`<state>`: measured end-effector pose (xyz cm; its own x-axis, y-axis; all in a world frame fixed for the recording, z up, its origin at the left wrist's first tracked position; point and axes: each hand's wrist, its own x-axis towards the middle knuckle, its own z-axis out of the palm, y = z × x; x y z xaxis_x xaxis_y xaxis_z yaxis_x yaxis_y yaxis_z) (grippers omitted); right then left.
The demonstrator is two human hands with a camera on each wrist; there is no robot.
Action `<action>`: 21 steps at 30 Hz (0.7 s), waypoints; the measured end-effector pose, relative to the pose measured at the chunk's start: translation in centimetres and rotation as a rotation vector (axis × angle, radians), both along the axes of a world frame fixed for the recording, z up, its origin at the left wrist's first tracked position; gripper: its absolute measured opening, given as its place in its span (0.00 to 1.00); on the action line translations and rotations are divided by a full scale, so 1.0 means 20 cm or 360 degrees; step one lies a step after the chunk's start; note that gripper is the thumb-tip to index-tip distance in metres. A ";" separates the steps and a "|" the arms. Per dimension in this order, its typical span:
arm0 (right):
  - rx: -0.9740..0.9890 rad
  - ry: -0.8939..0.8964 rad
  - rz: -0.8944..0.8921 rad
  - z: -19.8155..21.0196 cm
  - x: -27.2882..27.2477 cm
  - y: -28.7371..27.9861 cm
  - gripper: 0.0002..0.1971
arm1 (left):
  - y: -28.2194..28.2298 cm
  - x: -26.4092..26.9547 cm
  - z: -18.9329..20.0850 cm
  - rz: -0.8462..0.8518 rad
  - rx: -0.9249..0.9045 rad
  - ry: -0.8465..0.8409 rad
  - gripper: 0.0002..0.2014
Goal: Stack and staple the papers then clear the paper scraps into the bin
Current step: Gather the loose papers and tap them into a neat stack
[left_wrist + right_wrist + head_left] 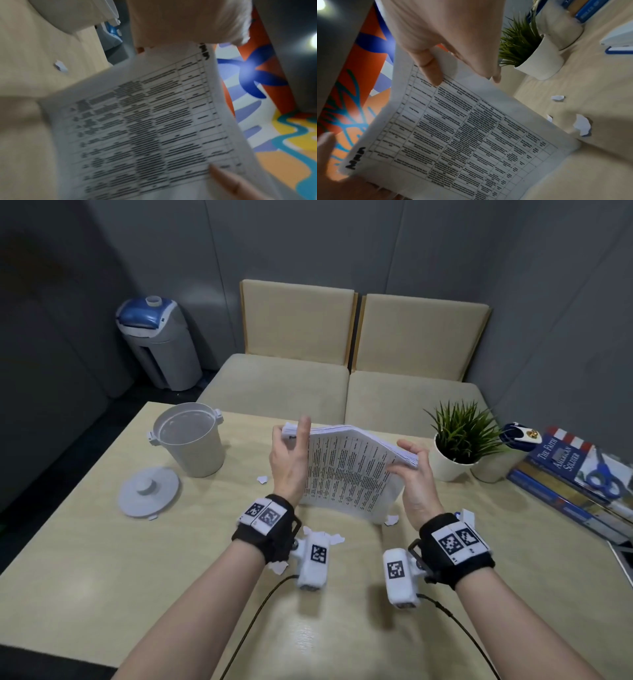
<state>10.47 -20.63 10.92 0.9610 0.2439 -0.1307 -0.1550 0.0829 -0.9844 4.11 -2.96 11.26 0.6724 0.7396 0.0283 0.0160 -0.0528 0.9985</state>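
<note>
A thick stack of printed papers (349, 470) stands tilted on its lower edge on the table, the top sheet showing a table of text (462, 135). My left hand (289, 460) holds its upper left corner, one finger pointing up. My right hand (414, 474) pinches the right edge, thumb on the front sheet (435, 73) and fingers behind. The left wrist view is blurred and filled by the page (145, 128). Torn white scraps lie left of the stack (262, 479), at its near corner (390, 520) and under my left wrist (329, 537). The open white bin (198, 457) stands at the back left.
The bin's round lid (148, 491) lies flat in front of the bin. A potted plant (459, 440) stands just right of the stack. Stacked books (575, 474) with blue scissors (599, 477) on top fill the right edge. Two beige seats sit behind the table.
</note>
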 end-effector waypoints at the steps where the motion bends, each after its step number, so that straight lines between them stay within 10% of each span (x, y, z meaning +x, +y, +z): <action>1: 0.0002 0.0010 0.0000 0.00 0.00 0.00 0.21 | 0.00 0.03 0.02 0.0070 -0.0035 0.0026 0.24; 13: 0.0059 0.0116 -0.0017 -0.06 0.02 0.01 0.09 | 0.01 0.04 0.03 0.0032 -0.0035 -0.0104 0.17; 16: -0.0045 0.0108 -0.0022 -0.11 0.03 0.02 0.13 | 0.04 -0.01 -0.07 -0.0197 0.0371 -0.0049 0.27; 21: -0.0315 0.0092 -0.0043 -0.23 0.02 0.07 0.23 | 0.05 0.00 -0.22 -0.0204 0.0378 0.0224 0.16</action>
